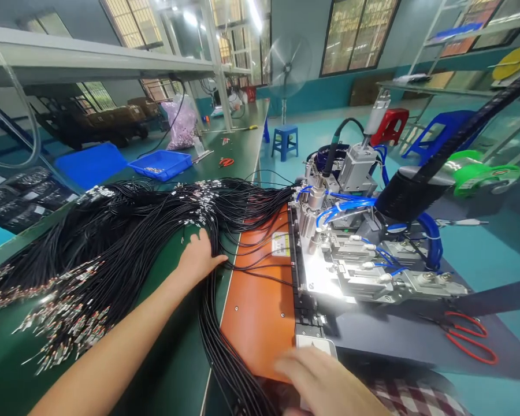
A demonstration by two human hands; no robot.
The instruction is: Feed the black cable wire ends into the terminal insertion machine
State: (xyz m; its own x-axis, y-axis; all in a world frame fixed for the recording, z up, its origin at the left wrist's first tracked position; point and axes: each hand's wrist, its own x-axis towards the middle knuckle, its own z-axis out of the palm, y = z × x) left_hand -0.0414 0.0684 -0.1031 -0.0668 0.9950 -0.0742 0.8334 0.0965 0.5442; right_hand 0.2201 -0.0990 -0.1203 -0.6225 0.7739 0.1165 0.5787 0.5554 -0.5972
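Head camera, one view: worn on the person's head, directed forward and down across the workbench [169, 346]. The left hand [197, 257] is seen from above at close range; the right hand [323, 375] is cut by the lower edge. The machine [351, 271] is framed nearby at right, the standing fan [287, 67] and windows [359, 34] far behind.

Long thin black cables [145, 237], white and reddish at the tips [75, 323]; flat dark green tabletop [164, 346]; smooth orange panel [257, 323]; silver metal machine [357, 169] with bright blue plastic tubes [349, 205]; red looped scissor handles [471, 349]; round green plastic spool [487, 180]; dark-red-and-white checked fabric [416, 400]
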